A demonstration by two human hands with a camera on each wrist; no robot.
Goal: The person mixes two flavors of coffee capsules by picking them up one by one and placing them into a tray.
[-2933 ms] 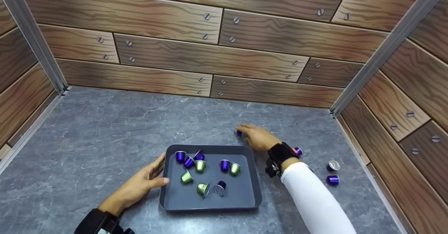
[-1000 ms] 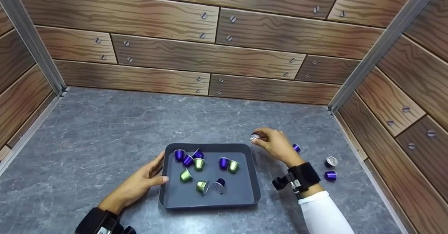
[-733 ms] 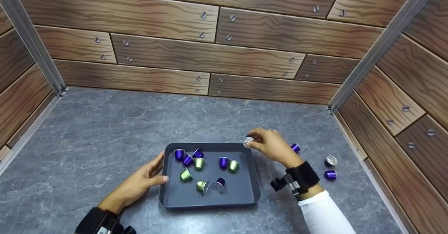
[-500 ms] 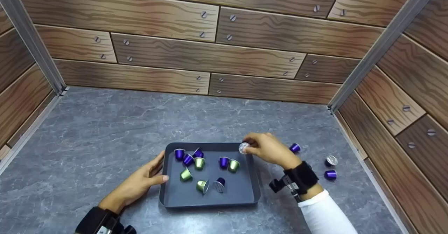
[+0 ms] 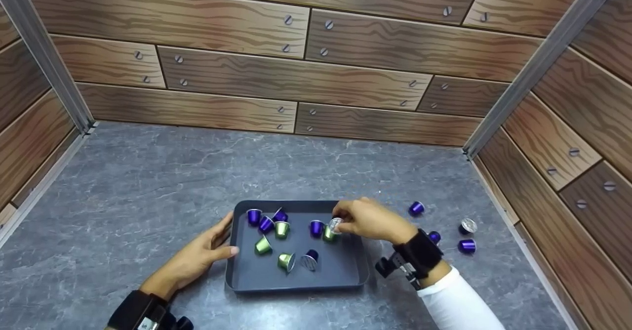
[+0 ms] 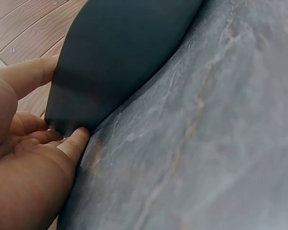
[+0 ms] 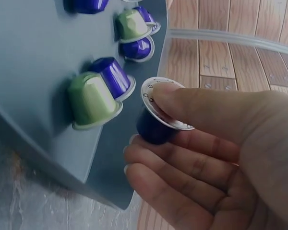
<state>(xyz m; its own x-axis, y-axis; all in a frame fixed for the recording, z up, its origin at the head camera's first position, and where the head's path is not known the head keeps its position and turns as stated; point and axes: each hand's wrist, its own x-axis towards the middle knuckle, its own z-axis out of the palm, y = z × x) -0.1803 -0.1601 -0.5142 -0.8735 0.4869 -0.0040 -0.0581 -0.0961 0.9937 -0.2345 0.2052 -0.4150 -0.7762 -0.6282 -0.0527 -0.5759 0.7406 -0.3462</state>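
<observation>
A purple coffee capsule [image 7: 156, 127] with a silver foil lid is pinched between the thumb and fingers of my right hand [image 5: 370, 219]. It is over the right part of the grey tray [image 5: 340, 275], overlapping a green capsule [image 5: 329, 235] in the head view. A purple capsule [image 5: 316, 228] lies beside that green one. My left hand [image 5: 197, 257] rests at the tray's left side, its fingertips against the outer wall [image 6: 110, 52]. Several other purple and green capsules lie in the tray, among them a green capsule [image 5: 286, 262] and a purple capsule [image 5: 310, 260] near the front.
Right of the tray, more capsules lie on the grey marbled table [image 5: 148, 172]: a purple capsule [image 5: 416, 208], a dark capsule [image 5: 467, 226] with its foil up, a purple capsule [image 5: 466, 246] and another purple capsule [image 5: 434, 237] by the right wrist. Wood-patterned walls [image 5: 222, 73] enclose the table.
My right hand has picked up the purple capsule from behind the tray's right corner and carried it left and nearer, over the tray. The left hand has stayed at the tray's side.
</observation>
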